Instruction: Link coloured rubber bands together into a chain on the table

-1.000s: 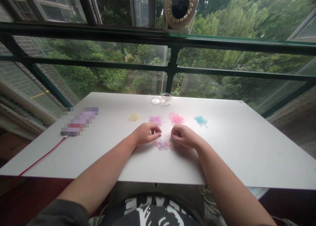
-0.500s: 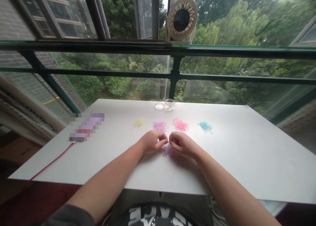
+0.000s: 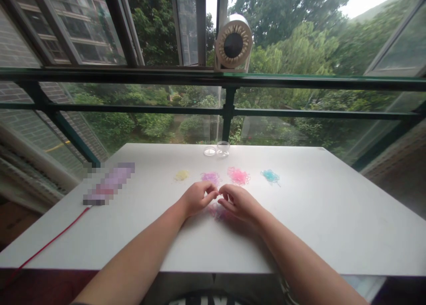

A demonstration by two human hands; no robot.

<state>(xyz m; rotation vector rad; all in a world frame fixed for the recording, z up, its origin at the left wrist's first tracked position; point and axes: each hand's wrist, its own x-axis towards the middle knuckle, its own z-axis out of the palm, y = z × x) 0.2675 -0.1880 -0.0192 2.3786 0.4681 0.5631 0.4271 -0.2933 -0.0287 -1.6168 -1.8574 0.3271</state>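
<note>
My left hand (image 3: 199, 197) pinches with thumb and index finger over the table; a tiny pinkish bit shows at its fingertips, too small to make out. My right hand (image 3: 238, 202) meets those fingertips with its bent index finger, its thumb held apart below. Under the hands lies a mixed heap of small rubber bands (image 3: 215, 211), partly hidden. Just beyond are a purple pile of bands (image 3: 211, 177) and a pink pile of bands (image 3: 238, 176). A yellow pile of bands (image 3: 181, 176) lies to the left, a blue pile of bands (image 3: 270, 176) to the right.
A clear round container (image 3: 222, 150) and its clear lid (image 3: 209, 151) stand at the far edge of the white table (image 3: 326, 216). On the left lies a blurred purple object (image 3: 109, 184) with a red cable (image 3: 55, 238). Behind are a green railing (image 3: 149, 77) and a small fan (image 3: 233, 43).
My right thumb has moved away from its index finger. My left hand keeps its pinch. The view has tilted up and shifted slightly right; the piles look unchanged.
</note>
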